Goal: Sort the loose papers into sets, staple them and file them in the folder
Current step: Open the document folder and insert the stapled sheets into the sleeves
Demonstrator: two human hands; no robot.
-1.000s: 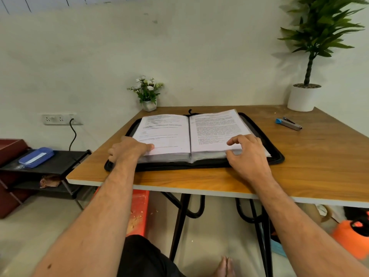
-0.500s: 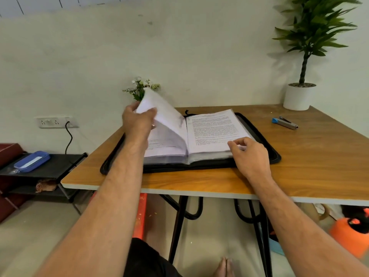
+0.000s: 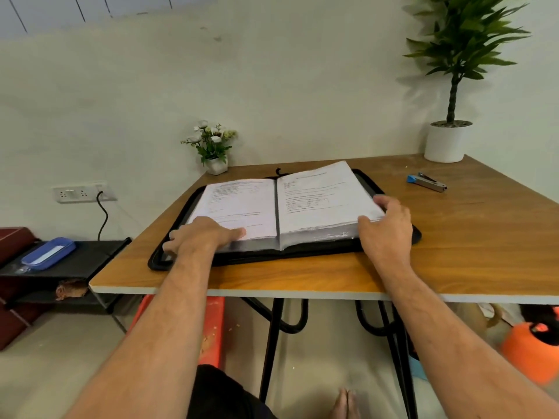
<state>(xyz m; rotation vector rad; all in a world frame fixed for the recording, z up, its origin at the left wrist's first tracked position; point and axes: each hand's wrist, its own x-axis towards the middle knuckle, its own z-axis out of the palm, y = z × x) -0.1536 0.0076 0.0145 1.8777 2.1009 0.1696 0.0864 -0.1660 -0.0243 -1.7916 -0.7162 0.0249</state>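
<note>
A black zip folder (image 3: 181, 263) lies open on the wooden table (image 3: 453, 252), filled with printed sheets in sleeves. Its left page (image 3: 239, 201) and right page (image 3: 317, 204) both lie flat, and the right stack is thicker. My left hand (image 3: 202, 237) rests flat on the lower left corner of the left page, fingers spread. My right hand (image 3: 385, 228) lies over the lower right corner of the right stack, thumb on the front edge and fingers bent on the side edge. A blue and silver stapler (image 3: 426, 182) lies apart at the back right.
A small white pot of flowers (image 3: 215, 149) stands at the table's back left corner and a tall potted plant (image 3: 447, 140) at the back right. A low black shelf with a blue case (image 3: 48, 254) stands to the left. An orange container (image 3: 529, 349) sits on the floor.
My left hand lifted a left page and turned it over to the right, then came back down flat on the left page. My right hand shifted out to the stack's right corner.
</note>
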